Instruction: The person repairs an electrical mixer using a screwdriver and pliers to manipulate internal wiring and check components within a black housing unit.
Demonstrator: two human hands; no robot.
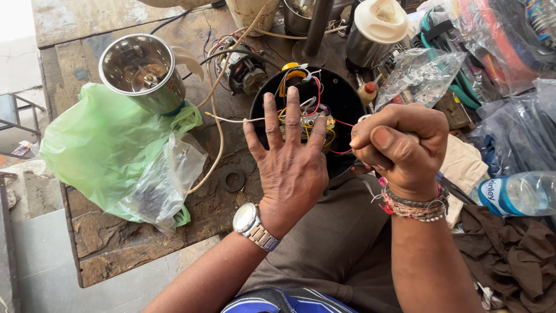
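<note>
A round black appliance base [347, 98] lies open side up in front of me, with red, yellow and white wires [317, 95] and small parts showing inside. My left hand [289, 165] rests flat on its near rim, fingers spread, with a metal watch on the wrist. My right hand [399, 145] is clenched in a fist at the base's right rim, with bead bracelets on the wrist. Whether the fist grips anything is hidden.
A steel grinder jar [142, 72] stands on a green plastic bag [98, 145] at the left of the worn wooden table [110, 249]. A bare motor [246, 72], a black ring [233, 179], a lidded jar [376, 32], a water bottle [518, 194] and plastic bags crowd the area.
</note>
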